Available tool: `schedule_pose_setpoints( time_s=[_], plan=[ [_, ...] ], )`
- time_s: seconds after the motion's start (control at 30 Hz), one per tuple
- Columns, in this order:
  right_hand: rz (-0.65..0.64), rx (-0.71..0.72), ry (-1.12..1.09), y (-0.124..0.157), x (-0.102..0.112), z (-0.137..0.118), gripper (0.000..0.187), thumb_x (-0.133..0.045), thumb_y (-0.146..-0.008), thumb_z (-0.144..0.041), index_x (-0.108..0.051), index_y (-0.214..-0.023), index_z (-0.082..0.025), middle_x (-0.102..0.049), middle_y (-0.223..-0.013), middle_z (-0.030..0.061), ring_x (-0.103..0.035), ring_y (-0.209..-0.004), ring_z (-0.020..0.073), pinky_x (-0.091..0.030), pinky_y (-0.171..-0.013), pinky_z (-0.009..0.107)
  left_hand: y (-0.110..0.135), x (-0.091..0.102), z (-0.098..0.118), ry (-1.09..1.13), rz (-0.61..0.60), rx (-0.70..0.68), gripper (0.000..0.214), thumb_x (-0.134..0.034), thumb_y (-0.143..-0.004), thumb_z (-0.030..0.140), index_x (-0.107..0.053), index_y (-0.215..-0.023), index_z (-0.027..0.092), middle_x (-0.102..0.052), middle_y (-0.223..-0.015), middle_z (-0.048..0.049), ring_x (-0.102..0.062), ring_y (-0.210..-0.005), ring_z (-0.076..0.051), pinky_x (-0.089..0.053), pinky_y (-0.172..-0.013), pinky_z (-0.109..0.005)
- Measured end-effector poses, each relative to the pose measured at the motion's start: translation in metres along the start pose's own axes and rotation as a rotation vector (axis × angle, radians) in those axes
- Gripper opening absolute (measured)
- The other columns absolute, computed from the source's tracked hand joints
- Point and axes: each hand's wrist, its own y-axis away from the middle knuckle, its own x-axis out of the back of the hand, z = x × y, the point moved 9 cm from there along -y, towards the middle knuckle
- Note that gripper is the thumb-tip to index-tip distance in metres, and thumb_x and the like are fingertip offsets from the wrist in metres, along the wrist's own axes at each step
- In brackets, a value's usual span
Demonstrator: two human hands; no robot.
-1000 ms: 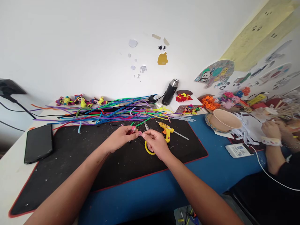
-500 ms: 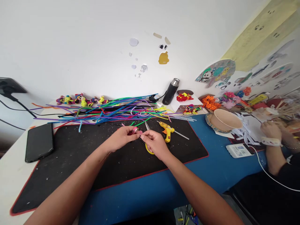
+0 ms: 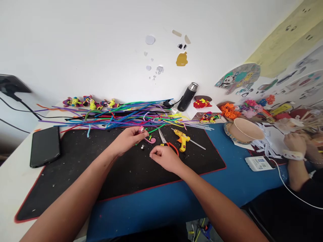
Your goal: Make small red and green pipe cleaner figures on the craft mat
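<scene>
My left hand (image 3: 128, 139) is closed in a pinch around a small pink pipe-cleaner piece (image 3: 141, 129), mostly hidden by the fingers. Just beyond its fingertips is a pink spiral curl (image 3: 152, 140); whether it joins the held piece I cannot tell. My right hand (image 3: 165, 158) hovers lower right, thumb and fingertips pressed together; anything between them is too small to make out. Scissors (image 3: 163, 137) lie partly behind this hand, blades pointing away. To their right rests a yellow glue gun (image 3: 182, 139) with a glue stick. Tiny black-and-white bits (image 3: 142, 147) lie between the hands.
Many coloured pipe cleaners (image 3: 126, 116) spread along the wall behind the black mat (image 3: 121, 181). Small pipe-cleaner figures (image 3: 92, 103) stand behind them. A phone (image 3: 45, 146) lies left, a black flask (image 3: 188, 97) stands behind, and a paper bowl (image 3: 246, 129) sits near a co-worker's hands (image 3: 295, 143).
My hands have parted: the right has drawn back toward me, while the left stays closed on the pink piece. The pink curl and tiny bits now show between them. The view has shifted slightly.
</scene>
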Motion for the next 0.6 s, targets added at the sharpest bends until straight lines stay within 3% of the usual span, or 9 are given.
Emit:
schedule_pose_setpoints(
  time_s=[0.4, 0.6],
  plan=[
    [0.016, 0.043, 0.347, -0.022, -0.007, -0.02, 0.013, -0.066, -0.087, -0.019, -0.076, -0.08, -0.023, -0.064, -0.061, -0.002, -0.054, -0.055, 0.0145, -0.033, -0.055, 0.027, -0.001, 0.003, 0.003, 0.043, -0.007, -0.025, 0.038, -0.073, -0.08, 0.056, -0.065, -0.081, 0.019, -0.039, -0.061, 0.0054, -0.03, -0.053, -0.01, -0.024, -0.05, -0.025],
    [-0.044, 0.017, 0.52, -0.028, -0.011, -0.028, 0.016, -0.063, -0.089, -0.019, -0.078, -0.085, -0.024, -0.071, -0.07, -0.0004, -0.059, -0.062, 0.0155, -0.033, -0.056, 0.026, -0.002, 0.004, 0.002, 0.066, -0.005, -0.03, 0.036, -0.072, -0.082, 0.054, -0.063, -0.081, 0.019, -0.039, -0.062, 0.0056, -0.032, -0.054, -0.01, -0.027, -0.05, -0.023]
  ],
)
